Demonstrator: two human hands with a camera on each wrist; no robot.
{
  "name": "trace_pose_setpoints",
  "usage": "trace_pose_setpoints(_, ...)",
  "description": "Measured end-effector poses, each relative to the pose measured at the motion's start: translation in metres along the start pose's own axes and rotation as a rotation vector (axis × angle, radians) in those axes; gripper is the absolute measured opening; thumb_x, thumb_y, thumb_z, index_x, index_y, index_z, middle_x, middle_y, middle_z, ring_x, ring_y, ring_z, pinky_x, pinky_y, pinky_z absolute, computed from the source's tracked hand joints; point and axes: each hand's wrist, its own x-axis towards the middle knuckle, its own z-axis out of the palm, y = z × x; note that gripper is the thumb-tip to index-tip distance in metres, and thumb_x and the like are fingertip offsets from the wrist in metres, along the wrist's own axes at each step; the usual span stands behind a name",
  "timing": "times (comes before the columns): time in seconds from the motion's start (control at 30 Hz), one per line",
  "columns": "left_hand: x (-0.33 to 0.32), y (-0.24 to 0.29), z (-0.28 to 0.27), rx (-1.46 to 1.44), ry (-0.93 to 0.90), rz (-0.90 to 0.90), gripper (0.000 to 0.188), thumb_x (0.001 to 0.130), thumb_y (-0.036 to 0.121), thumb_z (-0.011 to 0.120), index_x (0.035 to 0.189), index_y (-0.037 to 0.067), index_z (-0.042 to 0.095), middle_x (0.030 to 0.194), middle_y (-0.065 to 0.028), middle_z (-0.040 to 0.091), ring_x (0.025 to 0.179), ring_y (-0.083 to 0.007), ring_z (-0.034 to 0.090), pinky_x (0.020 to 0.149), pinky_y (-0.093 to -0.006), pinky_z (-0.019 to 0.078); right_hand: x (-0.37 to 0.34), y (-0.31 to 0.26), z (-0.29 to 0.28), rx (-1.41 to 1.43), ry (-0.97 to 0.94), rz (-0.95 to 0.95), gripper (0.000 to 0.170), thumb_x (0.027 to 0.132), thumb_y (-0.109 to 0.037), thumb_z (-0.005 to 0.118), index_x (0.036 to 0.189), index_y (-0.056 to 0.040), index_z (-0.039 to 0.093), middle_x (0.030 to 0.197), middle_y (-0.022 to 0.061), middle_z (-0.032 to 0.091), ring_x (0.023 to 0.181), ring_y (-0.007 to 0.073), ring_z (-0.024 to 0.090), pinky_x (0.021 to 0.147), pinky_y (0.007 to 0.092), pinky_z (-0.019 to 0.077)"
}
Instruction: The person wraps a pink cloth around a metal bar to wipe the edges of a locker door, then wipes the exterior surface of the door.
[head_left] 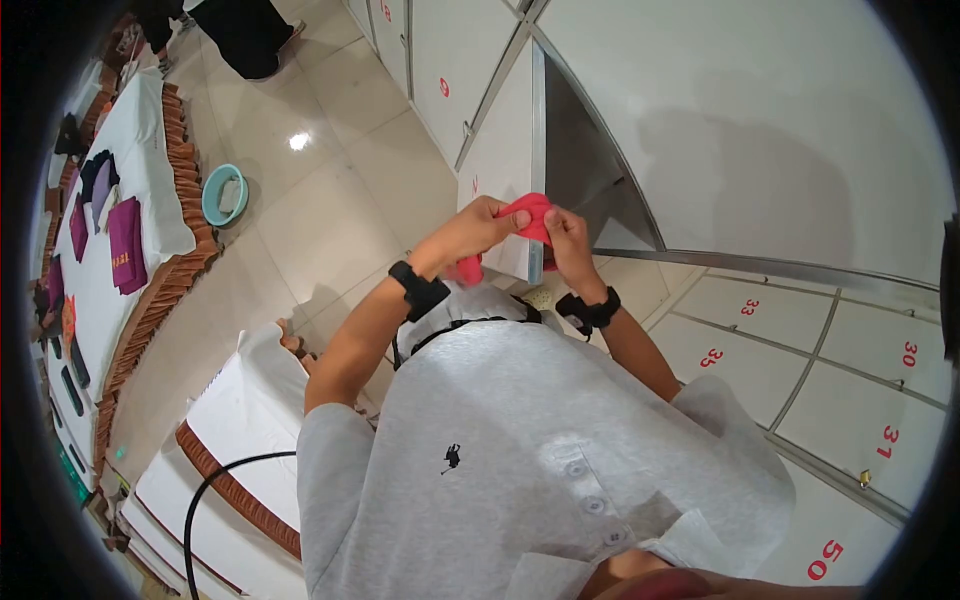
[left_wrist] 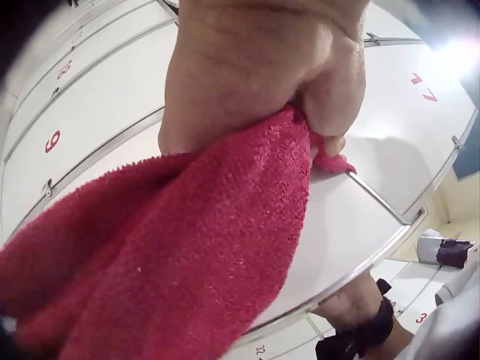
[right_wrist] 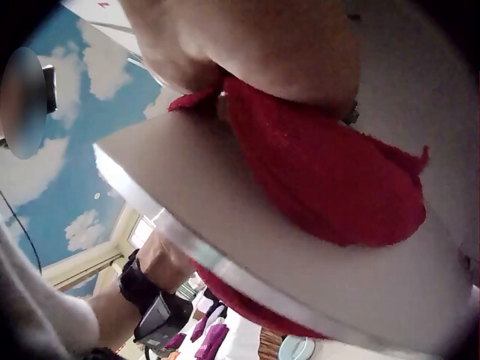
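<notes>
A red terry towel (head_left: 536, 210) is bunched between both hands at the edge of an open white locker door (head_left: 505, 135). My left hand (head_left: 468, 232) pinches it on the door's outer face, and a long fold (left_wrist: 202, 255) hangs down from that grip in the left wrist view. On the inner side, my right hand (head_left: 572, 248) grips the other part of the towel, thumb close to the door's edge. The right wrist view shows a loose flap of towel (right_wrist: 337, 184) below the right hand (right_wrist: 255, 52), with the door's metal edge (right_wrist: 202, 256) between the two hands.
Numbered white lockers (head_left: 770, 315) line the right side and front. A light-blue basin (head_left: 225, 195) stands on the tiled floor (head_left: 310, 225) beside a white-covered bed (head_left: 150, 180) with folded purple towels (head_left: 126, 245). A person in black (head_left: 245, 35) stands farther off.
</notes>
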Motion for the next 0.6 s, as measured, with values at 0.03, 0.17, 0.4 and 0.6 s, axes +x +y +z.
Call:
trace_pose_setpoints(0.03, 0.001, 0.0, 0.001, -0.02, -0.003, 0.013, 0.048, 0.089, 0.05, 0.061, 0.07, 0.007, 0.062, 0.054, 0.0087, 0.041, 0.047, -0.0039, 0.034, 0.041, -0.0237, 0.027, 0.002, 0.005, -0.002, -0.005, -0.029, -0.01, 0.053, 0.096, -0.05, 0.05, 0.078, -0.0001, 0.057, 0.068, -0.003, 0.047, 0.067, 0.0075, 0.04, 0.057, 0.0286, 0.0364)
trace_pose_setpoints(0.17, 0.018, -0.015, 0.003, -0.028, 0.087, 0.397, 0.045, 0.091, 0.047, 0.06, 0.077, 0.005, 0.065, 0.055, 0.0096, 0.04, 0.047, -0.003, 0.032, 0.041, -0.0245, 0.0249, 0.01, 0.004, -0.013, -0.099, -0.105, -0.05, 0.054, 0.096, -0.05, 0.048, 0.074, -0.0008, 0.053, 0.066, -0.003, 0.044, 0.065, 0.0078, 0.038, 0.056, 0.0287, 0.0347)
trace_pose_setpoints(0.4, 0.053, 0.019, -0.029, 0.05, 0.192, 0.21, 0.043, 0.093, 0.039, 0.06, 0.085, -0.003, 0.067, 0.062, 0.0064, 0.05, 0.057, -0.0037, 0.04, 0.049, -0.0247, 0.0359, 0.08, 0.011, -0.004, -0.042, 0.055, -0.103, 0.05, 0.099, -0.042, 0.047, 0.075, 0.0022, 0.052, 0.066, -0.0024, 0.044, 0.066, 0.0083, 0.038, 0.057, 0.0297, 0.0355)
trace_pose_setpoints(0.6, 0.069, 0.021, -0.039, 0.097, 0.236, 0.154, 0.045, 0.093, 0.047, 0.055, 0.068, 0.01, 0.055, 0.054, 0.0075, 0.041, 0.045, -0.0027, 0.037, 0.041, -0.022, 0.032, 0.086, -0.016, 0.005, 0.262, 0.072, 0.124, 0.049, 0.097, -0.045, 0.05, 0.092, 0.0019, 0.066, 0.077, -0.0027, 0.059, 0.074, 0.0058, 0.048, 0.067, 0.0251, 0.0434)
